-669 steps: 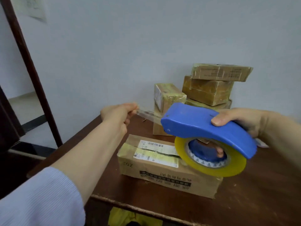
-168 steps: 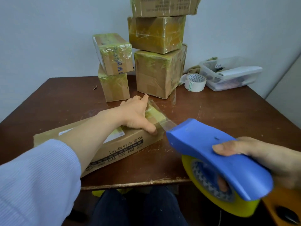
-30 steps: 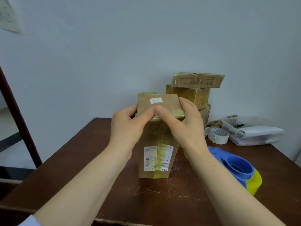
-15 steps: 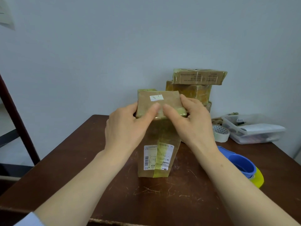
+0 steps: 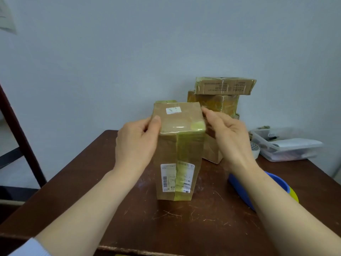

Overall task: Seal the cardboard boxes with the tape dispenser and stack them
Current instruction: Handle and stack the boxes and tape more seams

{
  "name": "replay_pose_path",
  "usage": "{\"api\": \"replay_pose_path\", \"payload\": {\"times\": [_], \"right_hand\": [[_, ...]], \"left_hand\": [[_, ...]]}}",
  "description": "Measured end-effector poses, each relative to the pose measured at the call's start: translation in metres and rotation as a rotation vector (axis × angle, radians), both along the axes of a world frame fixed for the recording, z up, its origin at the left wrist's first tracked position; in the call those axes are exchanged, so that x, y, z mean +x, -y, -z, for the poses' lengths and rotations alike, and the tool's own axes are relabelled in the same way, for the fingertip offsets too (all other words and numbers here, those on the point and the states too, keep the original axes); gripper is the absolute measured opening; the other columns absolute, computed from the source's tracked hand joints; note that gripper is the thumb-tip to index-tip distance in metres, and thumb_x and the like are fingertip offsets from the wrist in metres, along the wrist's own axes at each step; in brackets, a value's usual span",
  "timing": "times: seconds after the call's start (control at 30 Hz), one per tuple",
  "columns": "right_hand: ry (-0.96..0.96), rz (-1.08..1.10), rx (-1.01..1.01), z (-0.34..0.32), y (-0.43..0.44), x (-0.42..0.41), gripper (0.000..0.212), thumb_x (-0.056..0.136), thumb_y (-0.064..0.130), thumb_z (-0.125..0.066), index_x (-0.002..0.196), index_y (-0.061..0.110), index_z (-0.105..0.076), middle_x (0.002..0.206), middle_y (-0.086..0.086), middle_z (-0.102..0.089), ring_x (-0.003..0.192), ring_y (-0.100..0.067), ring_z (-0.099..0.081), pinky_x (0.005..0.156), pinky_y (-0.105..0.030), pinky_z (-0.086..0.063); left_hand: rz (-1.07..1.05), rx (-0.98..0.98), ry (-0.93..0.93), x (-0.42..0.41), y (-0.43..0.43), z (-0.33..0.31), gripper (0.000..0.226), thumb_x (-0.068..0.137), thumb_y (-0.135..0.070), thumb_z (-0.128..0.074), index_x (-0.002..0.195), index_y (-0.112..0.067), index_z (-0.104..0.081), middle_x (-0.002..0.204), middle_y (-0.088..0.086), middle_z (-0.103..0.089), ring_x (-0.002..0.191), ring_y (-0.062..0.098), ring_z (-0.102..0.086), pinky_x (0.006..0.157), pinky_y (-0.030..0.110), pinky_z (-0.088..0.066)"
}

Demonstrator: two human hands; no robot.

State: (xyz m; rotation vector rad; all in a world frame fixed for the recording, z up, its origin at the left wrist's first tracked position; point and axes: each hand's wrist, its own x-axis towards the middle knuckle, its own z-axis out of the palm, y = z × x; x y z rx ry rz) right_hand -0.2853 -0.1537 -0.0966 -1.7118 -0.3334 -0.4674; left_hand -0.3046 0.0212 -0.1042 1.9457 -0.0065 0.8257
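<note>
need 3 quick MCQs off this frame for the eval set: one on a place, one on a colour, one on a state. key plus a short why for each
1. Where is the blue tape dispenser?
A) held up in the air
B) lying on the table, partly behind the right forearm
C) on the floor

2. What colour is the small sticker on the top face of the tall box?
A) white
B) red
C) black

3. How is the tall box placed?
A) lying flat on its long side
B) standing on end on the table
C) lifted clear of the table

Key:
1 B: its blue body rests on the wood, with the forearm crossing in front of it.
2 A: the sticker reads as a plain white patch on brown card.
3 B: its bottom edge meets the tabletop and its long side runs vertically.
</note>
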Motion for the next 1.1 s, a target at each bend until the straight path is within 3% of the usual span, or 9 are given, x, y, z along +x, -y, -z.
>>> {"api": "replay_pose_path", "payload": {"times": [0.07,0.13,0.17,0.27,0.43,0.6,0.77,0.9,1.1], "right_hand": [[-0.074,-0.141,0.033,0.008,0.004,-0.006,0.035,0.092,0.046,-0.047,0.121,0.032,-0.062,0.123,0.015,-0.063,0.108,0.005,-0.058,0.095,-0.016,-0.047],[-0.004,-0.212,-0.099,0.02,0.003,-0.012,0.058,0.083,0.052,-0.049,0.139,0.04,-0.039,0.121,0.043,-0.05,0.111,0.022,-0.045,0.094,-0.007,-0.041],[0.031,-0.21,-0.133,0.023,0.0,-0.014,0.064,0.08,0.051,-0.051,0.141,0.042,-0.032,0.111,0.052,-0.047,0.109,0.026,-0.044,0.093,-0.007,-0.042],[0.098,-0.099,-0.087,0.016,-0.002,-0.006,0.061,0.084,0.051,-0.051,0.141,0.038,-0.037,0.099,0.049,-0.054,0.105,0.018,-0.052,0.096,-0.021,-0.046],[0.153,0.056,-0.237,-0.009,-0.008,0.016,0.044,0.09,0.057,-0.043,0.117,0.027,-0.062,0.108,0.008,-0.068,0.104,-0.012,-0.061,0.092,-0.043,-0.048],[-0.042,0.035,-0.595,0.016,-0.029,0.038,0.035,0.099,0.042,-0.039,0.099,0.018,-0.066,0.096,0.0,-0.068,0.093,-0.021,-0.061,0.081,-0.037,-0.049],[-0.191,-0.214,-0.892,0.057,-0.057,0.058,0.043,0.099,0.032,-0.042,0.142,0.023,-0.04,0.142,-0.003,-0.047,0.131,-0.022,-0.042,0.105,-0.032,-0.035],[-0.201,-0.47,-1.185,0.061,-0.072,0.055,0.078,0.087,0.056,-0.054,0.15,0.028,-0.018,0.16,0.0,-0.006,0.146,-0.018,-0.001,0.118,-0.038,-0.008],[-0.257,-0.585,-1.613,0.068,-0.054,0.037,0.113,0.067,0.076,-0.059,0.152,0.027,-0.003,0.16,0.004,0.006,0.145,-0.016,0.013,0.116,-0.052,0.007]], "left_hand": [[0.021,-0.065,-0.039,0.0,-0.001,-0.003,0.046,0.096,-0.039,-0.045,0.054,-0.022,-0.047,0.047,-0.014,-0.038,0.055,0.015,-0.038,0.064,0.032,-0.032],[0.067,-0.009,-0.066,-0.005,0.004,-0.005,0.025,0.098,-0.046,-0.039,0.109,-0.045,-0.061,0.084,-0.024,-0.061,0.084,0.005,-0.056,0.084,0.03,-0.041],[0.09,0.024,-0.075,-0.006,0.006,-0.005,0.039,0.096,-0.053,-0.036,0.134,-0.049,-0.042,0.109,-0.016,-0.065,0.104,0.004,-0.056,0.096,0.032,-0.041],[0.156,0.117,-0.03,-0.009,0.007,-0.011,0.045,0.078,-0.075,-0.044,0.119,-0.06,-0.051,0.144,-0.016,-0.043,0.131,-0.004,-0.035,0.107,0.034,-0.034],[0.181,0.185,0.012,-0.002,-0.001,-0.026,0.019,0.076,-0.06,-0.053,0.09,-0.055,-0.065,0.105,-0.022,-0.068,0.1,0.001,-0.062,0.091,0.033,-0.05],[0.181,0.151,-0.203,0.021,-0.021,0.022,0.01,0.085,-0.051,-0.058,0.084,-0.049,-0.067,0.08,-0.013,-0.072,0.084,0.015,-0.068,0.081,0.046,-0.055],[0.069,0.016,-0.405,0.037,-0.048,0.079,0.02,0.092,-0.038,-0.057,0.088,-0.029,-0.075,0.08,0.0,-0.072,0.079,0.025,-0.066,0.072,0.042,-0.057],[-0.024,-0.021,-0.506,0.048,-0.065,0.101,0.027,0.094,-0.037,-0.055,0.082,-0.022,-0.074,0.076,0.004,-0.07,0.064,0.024,-0.064,0.067,0.039,-0.057],[-0.11,0.664,-0.387,0.053,-0.073,0.106,0.043,0.098,-0.022,-0.044,0.142,-0.023,-0.043,0.152,-0.003,-0.035,0.144,0.016,-0.021,0.113,0.042,-0.022]]}}
